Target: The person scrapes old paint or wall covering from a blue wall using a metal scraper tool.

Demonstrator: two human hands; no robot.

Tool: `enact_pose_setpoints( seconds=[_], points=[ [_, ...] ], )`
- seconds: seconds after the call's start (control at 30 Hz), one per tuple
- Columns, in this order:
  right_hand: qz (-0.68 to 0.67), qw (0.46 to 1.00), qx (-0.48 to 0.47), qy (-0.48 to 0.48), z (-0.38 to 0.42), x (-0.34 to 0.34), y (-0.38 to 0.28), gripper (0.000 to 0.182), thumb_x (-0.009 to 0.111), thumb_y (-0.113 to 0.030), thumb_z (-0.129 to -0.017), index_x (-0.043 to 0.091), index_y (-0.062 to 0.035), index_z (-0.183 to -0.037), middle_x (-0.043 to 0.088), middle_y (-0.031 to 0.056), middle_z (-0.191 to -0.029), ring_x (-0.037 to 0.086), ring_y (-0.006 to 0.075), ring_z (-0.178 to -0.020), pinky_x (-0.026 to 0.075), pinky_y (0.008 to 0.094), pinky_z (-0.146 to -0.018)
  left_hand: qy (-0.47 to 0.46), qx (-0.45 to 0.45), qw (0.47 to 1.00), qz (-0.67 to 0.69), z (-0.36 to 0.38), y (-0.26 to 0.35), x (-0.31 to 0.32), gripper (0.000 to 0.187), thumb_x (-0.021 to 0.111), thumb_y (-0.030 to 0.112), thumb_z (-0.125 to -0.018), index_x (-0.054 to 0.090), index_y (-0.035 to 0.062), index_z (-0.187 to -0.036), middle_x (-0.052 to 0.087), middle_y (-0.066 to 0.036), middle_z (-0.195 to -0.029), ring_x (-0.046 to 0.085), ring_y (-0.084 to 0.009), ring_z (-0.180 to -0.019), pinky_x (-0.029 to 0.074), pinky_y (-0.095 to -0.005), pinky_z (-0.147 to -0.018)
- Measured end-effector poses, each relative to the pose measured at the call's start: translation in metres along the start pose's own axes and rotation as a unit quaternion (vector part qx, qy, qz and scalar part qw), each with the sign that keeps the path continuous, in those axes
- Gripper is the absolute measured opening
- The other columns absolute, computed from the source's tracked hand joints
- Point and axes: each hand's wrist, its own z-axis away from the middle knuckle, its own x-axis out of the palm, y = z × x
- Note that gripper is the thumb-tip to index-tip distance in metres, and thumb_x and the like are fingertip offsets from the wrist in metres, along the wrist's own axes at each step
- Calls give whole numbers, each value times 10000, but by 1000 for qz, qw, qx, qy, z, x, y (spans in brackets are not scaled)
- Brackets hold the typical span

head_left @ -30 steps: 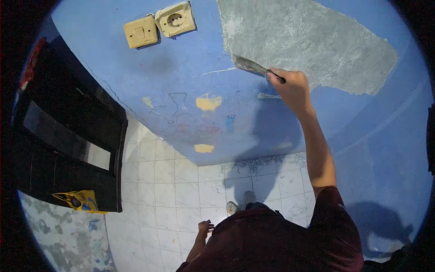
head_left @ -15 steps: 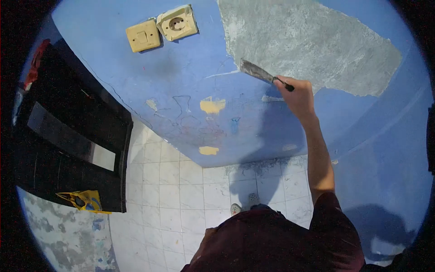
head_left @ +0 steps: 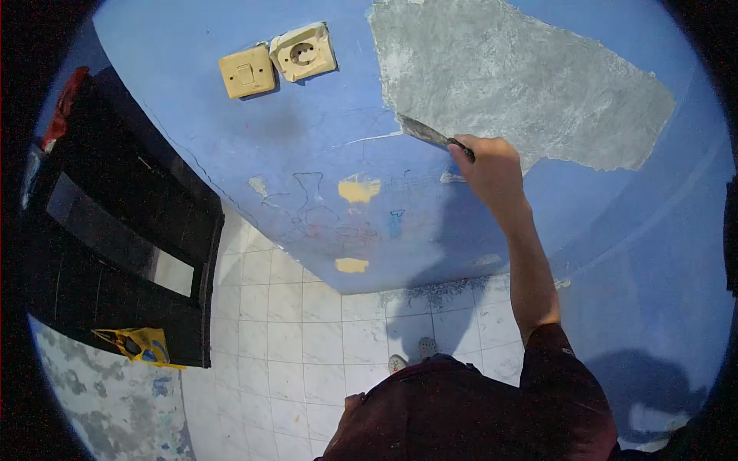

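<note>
My right hand [head_left: 492, 165] is closed around the dark handle of a putty knife [head_left: 425, 131]. The tool's flat, smeared metal blade points up and left. Its tip touches or nearly touches the lower left edge of a rough grey bare patch [head_left: 523, 84] on the blue wall [head_left: 307, 138]. A thin whitish scratch [head_left: 369, 140] runs left from near the tip. Of my left hand [head_left: 354, 400], only what looks like a small bit of skin shows beside my dark shirt; its fingers cannot be made out.
A yellowed light switch [head_left: 247, 73] and a loose-looking socket [head_left: 304, 52] sit upper left. Cream patches [head_left: 359, 190] and scribbles mark the wall below. A black door or cabinet [head_left: 123, 200] stands left, with a yellow bag [head_left: 146, 346]. White floor tiles [head_left: 288, 338] lie below.
My right hand and the putty knife have shifted slightly left and down along the grey patch's edge. The blade looks narrower, turned more edge-on. The view has tilted a little.
</note>
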Motion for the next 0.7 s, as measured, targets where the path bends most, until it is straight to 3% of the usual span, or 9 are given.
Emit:
enact_pose_setpoints(
  seconds=[0.27,0.37,0.43,0.57,0.63,0.67,0.7],
  points=[
    [-9,999,-2,32,6,-1,-4,197,723,-231,-809,718,-85,-942,670,88,-703,611,275,-654,496,375,-653,-11,74,988,-139,2,-11,2,301,591,325,-868,652,82,-1035,701,-135,-811,673,-231,-673,544,-389,-622],
    [-5,999,-6,44,7,-3,1,160,691,-209,-817,682,-58,-865,644,107,-717,639,285,-718,504,403,-663,-15,104,977,-187,0,-11,8,304,588,314,-872,650,67,-1038,702,-135,-817,669,-225,-665,544,-382,-614],
    [-128,991,36,-9,12,-4,-4,181,680,-191,-827,682,-33,-915,636,120,-726,632,312,-754,503,417,-680,-20,120,968,-218,5,-12,14,306,586,307,-874,648,57,-1040,702,-136,-821,667,-222,-660,545,-377,-608],
    [-205,975,69,-47,49,-18,2,214,712,-159,-795,686,-9,-945,626,132,-726,624,335,-717,505,406,-681,-26,117,970,-214,24,-2,-4,308,585,298,-877,645,44,-1041,702,-137,-828,665,-220,-656,545,-374,-601],
    [-224,965,132,-36,79,-21,11,223,733,-85,-772,708,-23,-985,655,97,-772,604,182,-684,481,281,-673,-24,77,988,-135,28,10,-17,308,584,296,-879,640,39,-1039,702,-137,-832,667,-224,-659,546,-376,-596],
    [-224,964,136,-38,91,-25,13,223,733,-85,-772,708,-23,-985,655,97,-772,604,182,-684,481,281,-673,-25,55,993,-97,31,12,-22,308,584,294,-879,638,36,-1038,702,-137,-834,667,-226,-661,546,-377,-594],
    [-269,941,202,-37,103,-28,15,197,754,-97,-759,708,-13,-930,664,90,-808,620,186,-726,490,307,-692,-26,33,997,-60,35,12,-28,308,584,293,-880,636,33,-1037,702,-137,-836,668,-228,-662,546,-379,-592]
  ],
)
